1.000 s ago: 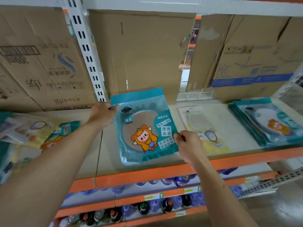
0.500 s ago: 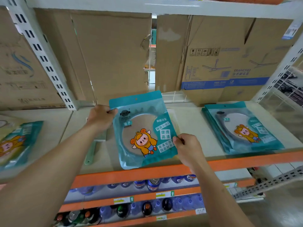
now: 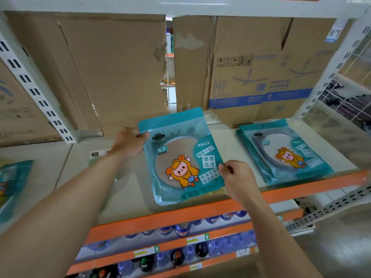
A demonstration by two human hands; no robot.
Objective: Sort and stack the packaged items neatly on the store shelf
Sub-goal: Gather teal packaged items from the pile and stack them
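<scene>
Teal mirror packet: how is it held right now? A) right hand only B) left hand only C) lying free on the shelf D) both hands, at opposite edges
D: the left hand pinches the upper left edge of the teal mirror packet, and the right hand pinches its right edge.

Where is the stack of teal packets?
Head view: the stack of teal plastic mirror packets lies at the beige shelf's right end, right of the right hand.

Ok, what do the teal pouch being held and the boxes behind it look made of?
Teal mirror pouch: looks like glossy plastic film, with sheen and a clear window showing the round mirror. Cardboard boxes: matte brown corrugated cardboard, judging by creases and a torn edge.
</scene>
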